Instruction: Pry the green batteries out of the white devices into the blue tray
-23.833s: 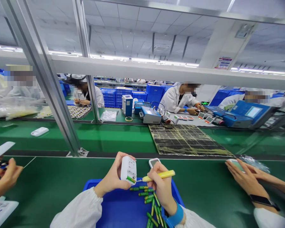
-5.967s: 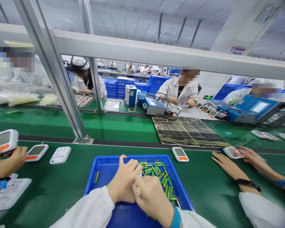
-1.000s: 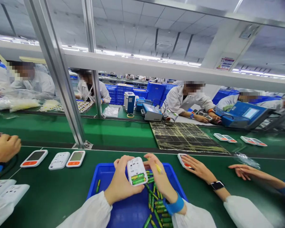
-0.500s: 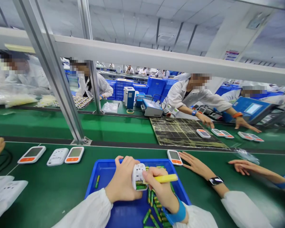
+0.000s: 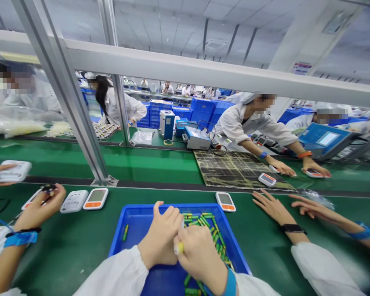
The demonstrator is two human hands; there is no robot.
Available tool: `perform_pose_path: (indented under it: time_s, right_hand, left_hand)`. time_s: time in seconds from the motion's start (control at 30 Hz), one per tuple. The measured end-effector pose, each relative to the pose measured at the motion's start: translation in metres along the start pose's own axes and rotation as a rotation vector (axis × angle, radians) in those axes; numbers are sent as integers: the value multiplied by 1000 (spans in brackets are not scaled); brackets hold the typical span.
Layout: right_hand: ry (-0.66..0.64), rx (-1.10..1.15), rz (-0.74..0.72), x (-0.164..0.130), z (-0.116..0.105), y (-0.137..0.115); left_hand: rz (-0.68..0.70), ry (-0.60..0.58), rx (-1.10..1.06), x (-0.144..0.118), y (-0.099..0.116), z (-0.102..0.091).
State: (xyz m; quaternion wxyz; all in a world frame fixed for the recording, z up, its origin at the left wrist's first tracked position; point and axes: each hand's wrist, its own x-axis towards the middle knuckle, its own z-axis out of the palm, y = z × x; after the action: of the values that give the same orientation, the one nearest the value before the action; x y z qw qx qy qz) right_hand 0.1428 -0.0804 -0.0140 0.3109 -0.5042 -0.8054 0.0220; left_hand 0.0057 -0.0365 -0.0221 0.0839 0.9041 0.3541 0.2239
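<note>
Far left: co-worker's hand (image 5: 38, 207) pinches small dark part, above white devices (image 5: 84, 200) lying on green belt (image 5: 64, 250). Centre: blue tray (image 5: 135, 224), one loose battery (image 5: 125, 232) at its left side. Left hand (image 5: 160, 238) curled closed over tray; what it grips is hidden, cannot tell. Right hand (image 5: 199, 253) pressed against left one, clenched on yellow tool (image 5: 179, 248), only tip visible. Green batteries (image 5: 211, 230) piled in tray just beyond right hand. Right: device with orange strip (image 5: 225, 202) on belt; neighbour's hands (image 5: 273, 207) flat on belt.
</note>
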Motion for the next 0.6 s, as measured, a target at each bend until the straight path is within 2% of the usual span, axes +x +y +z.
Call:
perform_pose_path:
  time_s: [0.1,0.23,0.3,0.4,0.6]
  right_hand:
    - [9,79,175,4,-3,16]
    - [172,603,514,9,-7,33]
    - [227,800,620,11,-8,35]
    - [230,927,662,12,-7,34]
    - [204,993,656,10,-5,34]
  left_hand:
    - [-110,24,9,1,-5,-6]
    - [-202,73,-99,3,-12,-10]
    - [-216,86,-150,4,-12,-10]
    - [-231,101,-207,3,-8,-11]
    - [-255,107,-249,3,-5,-14]
